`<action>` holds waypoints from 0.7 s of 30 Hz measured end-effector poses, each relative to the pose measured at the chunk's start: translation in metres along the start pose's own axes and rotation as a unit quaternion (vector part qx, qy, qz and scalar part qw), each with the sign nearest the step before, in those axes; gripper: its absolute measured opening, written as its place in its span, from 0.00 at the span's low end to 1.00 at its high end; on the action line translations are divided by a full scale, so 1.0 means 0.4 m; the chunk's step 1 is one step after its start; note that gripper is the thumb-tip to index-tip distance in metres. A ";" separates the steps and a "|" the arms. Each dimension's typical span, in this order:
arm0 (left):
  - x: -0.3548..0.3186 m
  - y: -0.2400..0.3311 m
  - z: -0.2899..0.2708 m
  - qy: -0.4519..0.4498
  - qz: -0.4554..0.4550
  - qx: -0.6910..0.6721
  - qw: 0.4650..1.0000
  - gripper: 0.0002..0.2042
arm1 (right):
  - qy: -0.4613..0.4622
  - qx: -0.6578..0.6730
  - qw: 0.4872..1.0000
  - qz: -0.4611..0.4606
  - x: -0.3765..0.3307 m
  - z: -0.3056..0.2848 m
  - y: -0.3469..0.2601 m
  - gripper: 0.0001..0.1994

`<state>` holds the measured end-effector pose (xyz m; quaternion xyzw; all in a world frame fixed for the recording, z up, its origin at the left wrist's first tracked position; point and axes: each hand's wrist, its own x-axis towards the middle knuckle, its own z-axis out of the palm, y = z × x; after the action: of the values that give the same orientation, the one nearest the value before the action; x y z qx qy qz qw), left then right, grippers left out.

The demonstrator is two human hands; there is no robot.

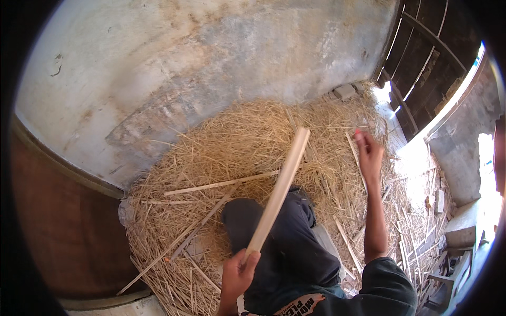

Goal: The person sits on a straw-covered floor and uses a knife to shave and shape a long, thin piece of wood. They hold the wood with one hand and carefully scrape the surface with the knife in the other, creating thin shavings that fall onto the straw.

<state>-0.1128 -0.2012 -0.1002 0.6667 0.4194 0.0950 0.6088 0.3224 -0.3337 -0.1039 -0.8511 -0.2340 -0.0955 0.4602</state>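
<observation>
A long, pale strip of split bamboo (279,192) slants up and away from me across my dark trousers. Its near end is gripped by my left hand (238,275), with the fingers closed round it. My right hand (371,154) is raised out to the right over the straw-like shavings, apart from the strip. Its fingers are closed, and a small red thing (358,132) shows at the fingertips. Most of that thing is hidden, so its kind cannot be made out.
Loose bamboo shavings (226,134) are heaped around my legs, with thin strips (221,183) lying on them. A stained wall (211,63) stands ahead. Slatted dark boards (421,58) are at the far right, grey blocks (344,92) by the wall, and a brown panel (63,210) at left.
</observation>
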 end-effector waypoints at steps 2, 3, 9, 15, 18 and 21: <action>0.031 0.012 0.006 0.004 0.020 -0.032 0.999 0.15 | -0.029 0.032 0.997 -0.061 -0.087 0.041 -0.040 0.18; 0.047 0.030 0.008 0.010 0.029 -0.046 0.998 0.14 | -0.039 0.060 0.991 -0.111 -0.132 0.064 -0.062 0.15; 0.085 0.116 0.042 0.000 0.083 -0.041 0.996 0.15 | -0.132 0.151 0.931 -0.306 -0.273 0.063 -0.230 0.10; 0.095 0.142 0.082 0.004 0.129 -0.011 0.992 0.16 | -0.141 0.097 0.913 -0.371 -0.284 0.049 -0.264 0.16; 0.095 0.143 0.091 0.007 0.134 -0.014 0.991 0.16 | -0.150 0.079 0.911 -0.377 -0.291 0.039 -0.269 0.15; 0.096 0.145 0.093 0.003 0.143 -0.013 0.990 0.16 | -0.140 0.080 0.911 -0.379 -0.294 0.040 -0.269 0.15</action>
<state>-0.0393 -0.1972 -0.0723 0.7115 0.3201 0.1889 0.5963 0.1668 -0.3066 -0.0779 -0.6638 -0.6077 -0.1233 0.4182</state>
